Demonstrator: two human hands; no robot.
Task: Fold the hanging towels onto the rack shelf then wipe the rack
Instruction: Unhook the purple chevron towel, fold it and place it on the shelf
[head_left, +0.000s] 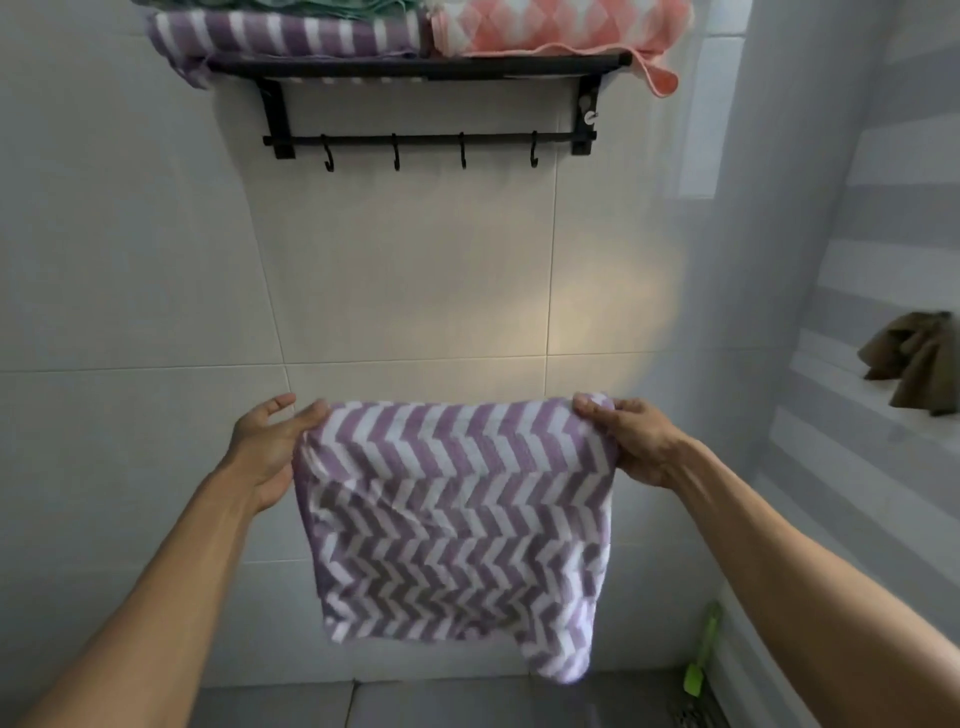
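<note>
A purple and white zigzag towel (452, 519) hangs doubled over in front of me, below the rack. My left hand (267, 447) holds its upper left corner with thumb and fingers. My right hand (631, 439) grips its upper right corner. High on the tiled wall is the black rack (415, 70) with a hook bar (431, 139) whose hooks carry nothing. On its shelf lie a folded purple striped towel (280, 34), a pink and white towel (561, 26) whose corner droops over the right end, and a green towel (322, 5) on top.
A brown cloth (914, 358) lies on a ledge on the right wall. A green brush handle (701, 654) leans in the lower right corner by the floor. White tiled wall (415, 270) fills the space between rack and towel.
</note>
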